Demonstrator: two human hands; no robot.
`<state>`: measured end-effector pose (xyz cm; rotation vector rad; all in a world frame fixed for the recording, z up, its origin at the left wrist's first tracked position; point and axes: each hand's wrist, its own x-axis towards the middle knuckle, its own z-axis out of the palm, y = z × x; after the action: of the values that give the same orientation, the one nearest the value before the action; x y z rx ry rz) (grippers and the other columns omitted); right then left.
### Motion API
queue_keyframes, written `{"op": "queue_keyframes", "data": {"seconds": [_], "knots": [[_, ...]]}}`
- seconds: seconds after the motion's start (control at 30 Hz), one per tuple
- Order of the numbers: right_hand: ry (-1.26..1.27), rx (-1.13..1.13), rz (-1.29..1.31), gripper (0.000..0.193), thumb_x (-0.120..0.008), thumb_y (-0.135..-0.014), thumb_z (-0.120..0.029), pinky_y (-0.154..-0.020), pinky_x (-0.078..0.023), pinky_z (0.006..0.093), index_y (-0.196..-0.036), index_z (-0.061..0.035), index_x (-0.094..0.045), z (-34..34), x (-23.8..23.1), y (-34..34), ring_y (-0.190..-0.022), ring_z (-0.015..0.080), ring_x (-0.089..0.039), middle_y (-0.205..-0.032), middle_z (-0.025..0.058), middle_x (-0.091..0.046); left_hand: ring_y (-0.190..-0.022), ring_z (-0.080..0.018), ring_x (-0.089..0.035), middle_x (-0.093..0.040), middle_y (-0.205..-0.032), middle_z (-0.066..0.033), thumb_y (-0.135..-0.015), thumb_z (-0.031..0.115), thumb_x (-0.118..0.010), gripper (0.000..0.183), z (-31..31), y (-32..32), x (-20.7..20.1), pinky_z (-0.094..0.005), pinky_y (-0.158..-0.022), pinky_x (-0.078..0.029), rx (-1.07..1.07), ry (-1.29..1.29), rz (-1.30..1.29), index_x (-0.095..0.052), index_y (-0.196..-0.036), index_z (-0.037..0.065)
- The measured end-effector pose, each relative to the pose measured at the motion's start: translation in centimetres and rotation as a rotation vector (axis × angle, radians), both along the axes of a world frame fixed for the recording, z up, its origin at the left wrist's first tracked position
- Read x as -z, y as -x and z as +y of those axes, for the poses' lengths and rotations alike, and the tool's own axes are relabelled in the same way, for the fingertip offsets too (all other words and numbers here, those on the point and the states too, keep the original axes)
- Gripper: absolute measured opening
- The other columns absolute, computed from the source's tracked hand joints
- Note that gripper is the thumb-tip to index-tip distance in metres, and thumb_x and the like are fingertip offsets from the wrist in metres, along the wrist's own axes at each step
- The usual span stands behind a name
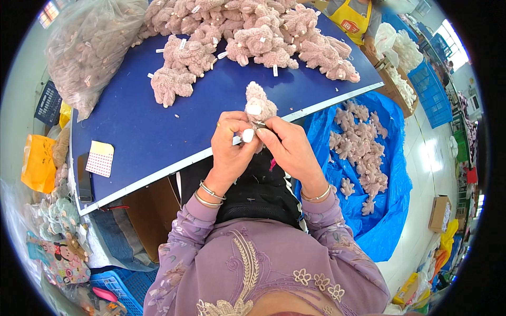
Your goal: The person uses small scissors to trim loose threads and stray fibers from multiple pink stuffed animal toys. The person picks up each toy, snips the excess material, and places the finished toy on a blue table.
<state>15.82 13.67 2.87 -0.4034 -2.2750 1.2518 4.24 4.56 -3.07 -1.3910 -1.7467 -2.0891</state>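
A small pinkish fluffy plush toy (257, 100) is held between my two hands, just past the front edge of the blue table. My left hand (230, 141) pinches its lower part. A white rounded patch (247, 136) shows at that thumb, and I cannot tell whether it is a covering or a tag. My right hand (289, 149) closes on the toy's other side, thumb and forefinger together. Something small and metallic (259, 124) glints between the fingertips; its kind is unclear. A white label-like strip (236, 140) sticks out by my left fingers.
Similar plush toys (253, 37) are heaped along the far side of the table (142, 137). A full clear bag (95, 47) stands far left. A phone (84, 179) and dotted card (100, 158) lie near the left edge. Right, a blue sack (392, 210) holds more toys; beyond, a person in yellow apron (349, 18).
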Motion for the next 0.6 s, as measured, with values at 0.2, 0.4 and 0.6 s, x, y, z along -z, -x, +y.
{"op": "queue_keyframes", "data": {"seconds": [0.2,0.4,0.6], "knots": [[-0.031,0.005,-0.021,0.023,-0.056,-0.094,-0.018,-0.055,-0.043,0.0333,-0.083,0.0021,-0.054,0.3,0.1,-0.2,-0.059,0.0266,-0.057,-0.067,0.0144,-0.058,-0.082,-0.0208,-0.058,-0.059,-0.094,-0.0097,-0.074,-0.003,-0.071,0.026,-0.2,-0.1,-0.6,-0.0293,-0.068,-0.049,0.008,-0.006,0.077,-0.052,-0.089,0.008],[0.731,0.042,0.368,0.034,-0.044,-0.101,-0.034,-0.045,-0.028,0.0191,-0.092,-0.0032,-0.056,3.0,0.9,-2.0,-0.048,0.0043,-0.036,-0.065,-0.0010,-0.048,-0.082,-0.0206,-0.054,-0.058,-0.092,-0.0084,-0.071,-0.008,-0.065,0.026,-0.6,0.7,-1.1,-0.0289,-0.068,-0.045,-0.016,0.014,0.156,-0.053,-0.087,0.008],[0.900,0.040,0.200,0.037,-0.052,-0.097,-0.037,-0.041,-0.029,0.0197,-0.110,-0.0027,-0.054,5.4,3.5,-0.5,-0.046,0.0038,-0.037,-0.069,-0.0012,-0.053,-0.088,-0.0259,-0.051,-0.059,-0.092,-0.0027,-0.067,-0.003,-0.067,0.022,-0.4,0.3,-2.1,-0.0360,-0.079,-0.043,0.090,0.039,0.401,-0.058,-0.080,0.012]]}}
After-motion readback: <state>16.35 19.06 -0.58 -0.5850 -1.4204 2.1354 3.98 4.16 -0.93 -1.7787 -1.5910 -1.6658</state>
